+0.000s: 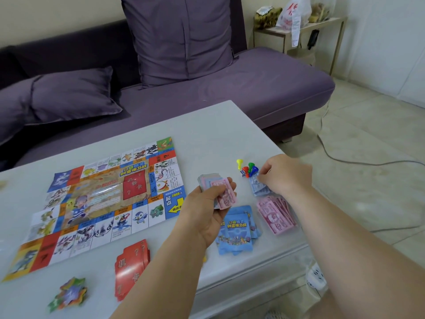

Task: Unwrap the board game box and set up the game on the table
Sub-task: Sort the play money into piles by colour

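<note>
Now, left grip (207, 209) clamped round money stack (225, 196), right grip (285, 174) pinching blue notes (261, 189)

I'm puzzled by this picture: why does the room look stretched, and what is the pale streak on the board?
Head view: the wide-angle lens leans the side table and swells the near forearms; the streak is glare on the glossy game board; light is soft and even, shadows faint; the lower corners look soft.

Game board (103, 203): thin glossy paper, creased. Table (218, 134) beneath board: smooth glossy white. Pawns (249, 169) right of board: shiny plastic. Banknotes (276, 215) beside pawns: matt paper. Sofa (253, 88) behind board: matt cloth.
</note>
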